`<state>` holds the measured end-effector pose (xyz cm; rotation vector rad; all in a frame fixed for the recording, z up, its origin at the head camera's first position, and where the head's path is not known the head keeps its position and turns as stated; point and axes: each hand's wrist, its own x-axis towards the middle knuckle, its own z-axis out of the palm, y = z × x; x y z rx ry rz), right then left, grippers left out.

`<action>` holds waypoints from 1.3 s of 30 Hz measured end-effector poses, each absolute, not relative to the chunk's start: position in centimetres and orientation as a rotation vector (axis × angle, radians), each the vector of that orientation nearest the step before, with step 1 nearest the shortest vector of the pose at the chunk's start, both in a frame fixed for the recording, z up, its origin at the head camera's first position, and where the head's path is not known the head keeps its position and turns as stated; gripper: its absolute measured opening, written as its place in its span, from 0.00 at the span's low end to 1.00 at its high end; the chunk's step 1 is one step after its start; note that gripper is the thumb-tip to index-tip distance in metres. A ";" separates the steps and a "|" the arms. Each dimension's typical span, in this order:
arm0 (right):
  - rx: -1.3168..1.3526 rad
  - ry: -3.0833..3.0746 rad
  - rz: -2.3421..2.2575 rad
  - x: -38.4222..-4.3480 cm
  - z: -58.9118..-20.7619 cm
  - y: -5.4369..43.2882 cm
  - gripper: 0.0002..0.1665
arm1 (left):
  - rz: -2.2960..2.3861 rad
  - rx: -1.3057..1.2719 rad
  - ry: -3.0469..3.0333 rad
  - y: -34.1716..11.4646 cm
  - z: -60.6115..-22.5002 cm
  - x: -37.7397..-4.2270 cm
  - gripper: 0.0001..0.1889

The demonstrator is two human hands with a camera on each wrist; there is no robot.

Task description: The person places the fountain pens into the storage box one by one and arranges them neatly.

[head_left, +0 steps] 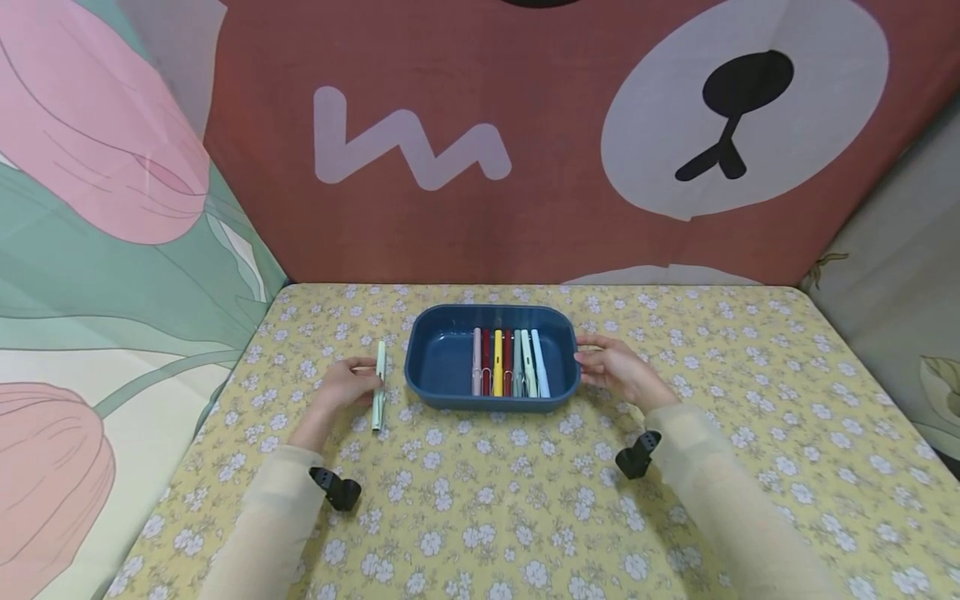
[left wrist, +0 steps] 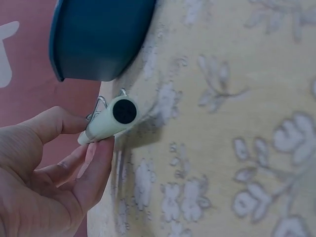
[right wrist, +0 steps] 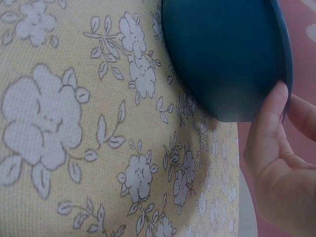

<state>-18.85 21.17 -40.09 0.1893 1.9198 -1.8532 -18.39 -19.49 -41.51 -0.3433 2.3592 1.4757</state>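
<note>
A pale green pen [head_left: 381,360] is pinched between thumb and fingers of my left hand [head_left: 347,387], just left of a dark blue plastic tray [head_left: 442,365]. In the left wrist view the pen [left wrist: 104,124] shows its black round end and wire clip; it looks slightly raised over the cloth. My right hand [head_left: 618,371] grips the tray's right rim, thumb on the outer wall and fingers over the edge, as the right wrist view of the tray [right wrist: 227,59] shows. Several pens lie side by side inside: mauve, dark red, yellow [head_left: 498,358], grey-green, pale green and pale blue [head_left: 540,362].
A yellow floral cloth [head_left: 480,500] covers the table. Behind it hangs a reddish-brown printed curtain [head_left: 450,233], with a tulip-print cloth [head_left: 97,150] on the left. Small black cameras [head_left: 341,492] sit on both wrists. The tray's left part shows bare floor.
</note>
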 end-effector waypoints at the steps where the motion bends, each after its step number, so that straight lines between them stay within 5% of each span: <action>1: 0.189 1.920 -1.853 -18.8 -40.1 21.2 0.32 | 1.493 -0.345 2.353 -19.5 -41.4 -18.4 0.27; 39: 0.195 1.909 -1.852 -18.8 -39.8 21.0 0.31 | 2.000 -0.217 1.979 -18.3 -36.5 -19.2 0.33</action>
